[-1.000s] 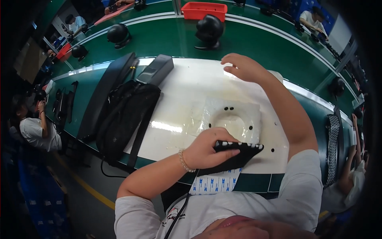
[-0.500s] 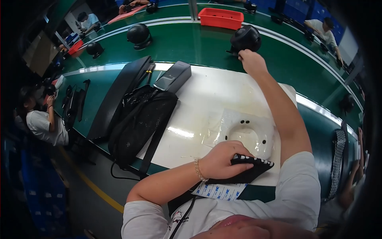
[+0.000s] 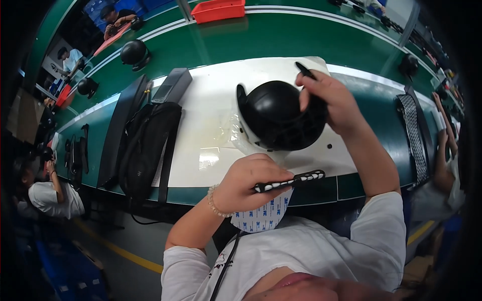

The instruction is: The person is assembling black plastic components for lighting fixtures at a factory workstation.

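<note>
My right hand (image 3: 337, 103) grips a round black helmet-like shell (image 3: 276, 113) by its right side, fingers curled at its edge. The shell has a smooth dome and upright black flaps at either side; it covers most of a pale moulded holder (image 3: 240, 138) on the white board. Near the board's front edge my left hand (image 3: 251, 183) is closed around a thin black pad (image 3: 306, 178) with white pieces along its edge, seen nearly edge-on. Below that hand hangs a white sheet with blue print (image 3: 263, 213); what bears it is hidden.
Left on the white board (image 3: 201, 120) lie a black mesh bag (image 3: 145, 150) and a grey box (image 3: 173, 85). A long black panel (image 3: 120, 130) is beside them. Behind runs a green conveyor (image 3: 201, 47) with a red bin (image 3: 218, 10). A checkered strip (image 3: 412, 135) lies right.
My right hand has brought the shell from the conveyor toward me, over the holder. My left hand has shifted slightly left and up with the pad. The whole view has turned rightward.
</note>
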`<state>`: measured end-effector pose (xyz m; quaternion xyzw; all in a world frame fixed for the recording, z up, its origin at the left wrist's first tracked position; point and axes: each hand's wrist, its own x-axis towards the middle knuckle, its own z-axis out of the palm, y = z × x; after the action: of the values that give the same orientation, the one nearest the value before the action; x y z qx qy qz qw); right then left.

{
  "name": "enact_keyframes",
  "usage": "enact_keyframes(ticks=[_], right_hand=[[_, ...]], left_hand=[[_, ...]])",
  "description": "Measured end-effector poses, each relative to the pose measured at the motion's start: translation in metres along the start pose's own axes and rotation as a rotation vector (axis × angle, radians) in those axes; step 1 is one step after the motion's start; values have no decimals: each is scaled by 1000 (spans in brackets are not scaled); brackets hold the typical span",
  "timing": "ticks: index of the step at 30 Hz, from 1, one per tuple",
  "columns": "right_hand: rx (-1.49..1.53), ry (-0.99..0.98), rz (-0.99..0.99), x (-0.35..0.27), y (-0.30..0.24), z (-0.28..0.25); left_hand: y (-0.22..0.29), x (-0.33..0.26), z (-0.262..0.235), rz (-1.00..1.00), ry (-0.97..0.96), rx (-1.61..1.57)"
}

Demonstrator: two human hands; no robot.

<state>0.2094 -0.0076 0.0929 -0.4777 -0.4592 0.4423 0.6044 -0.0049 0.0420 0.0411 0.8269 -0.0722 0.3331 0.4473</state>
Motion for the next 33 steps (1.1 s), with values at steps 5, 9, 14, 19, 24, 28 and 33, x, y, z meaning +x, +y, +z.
enact_keyframes(ticks=[5,9,14,19,24,28,33], right_hand=[[-9,98,3,-4,29,4],[-911,337,-527,-19,14,2],[-886,-146,-726,-55,-15,36],[-1010,-196,-799,-61,-6,45],[-1061,-217,-1015,-59,7,42],[-851,-171,-952,-53,-2,40],[-882,-213,-730,-57,2,38]], left_hand=[[20,-7,5,-140,184,42],[23,-10,5,-267,236,85],[23,-12,5,-263,257,141],[23,-8,8,-271,240,166],[20,-15,9,-319,287,177],[17,-20,6,-333,406,185],[20,-16,8,-341,384,235]])
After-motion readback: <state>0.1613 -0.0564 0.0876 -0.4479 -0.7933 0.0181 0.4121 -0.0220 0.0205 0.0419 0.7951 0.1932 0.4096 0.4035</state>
